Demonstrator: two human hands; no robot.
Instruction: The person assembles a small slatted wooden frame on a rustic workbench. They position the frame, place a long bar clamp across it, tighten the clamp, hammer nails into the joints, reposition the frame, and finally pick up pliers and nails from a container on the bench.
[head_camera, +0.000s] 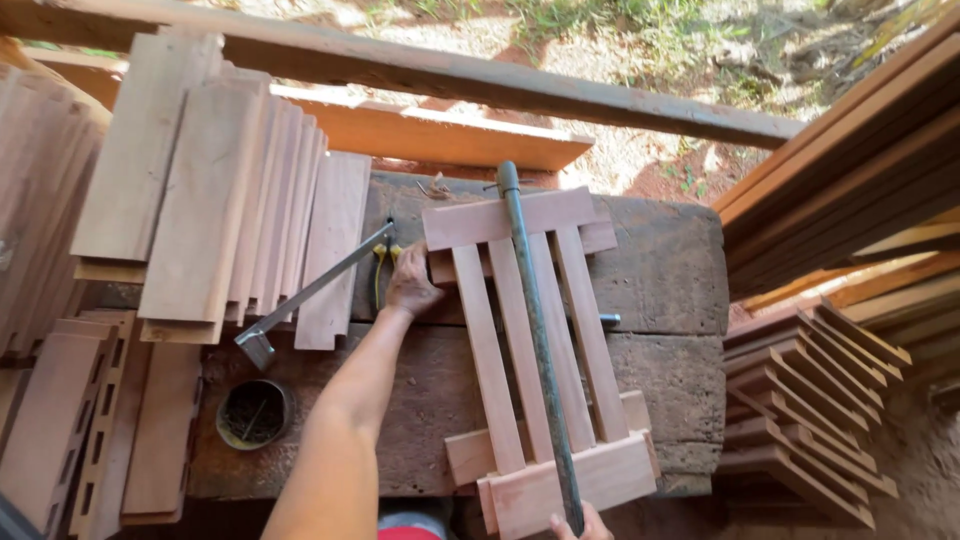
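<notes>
Head camera looks down on my workbench (660, 270), a thick dark wooden slab, and on it lies a small slatted wooden frame (540, 360): 3 upright slats between a cross board at the far end and 2 stacked cross boards at the near end. My left hand (410, 285) rests on the far-left corner of the frame, fingers bent down on the wood, close to some yellow-handled pliers (385, 262) and a metal square (315, 290) which leans toward the stacked boards (220, 190) on the left. My right hand (580, 525) is at the bottom edge of the picture, closed around the near end of a long bar clamp (535, 330), though only the fingers show, so I cannot be fully sure of the grip. The clamp lies over the middle slat, touching the frame along its length. To do this step well, I think I should keep the bar parallel to the slats and centred, press the corner flat with the left hand so nothing lifts, and tighten slowly so the joints close evenly. The frame's long axis runs from me toward the far edge of the bench, tilted slightly left at the far end, and the bar follows the same line. A round tin (254, 413) of small dark pieces sits near the left front.
</notes>
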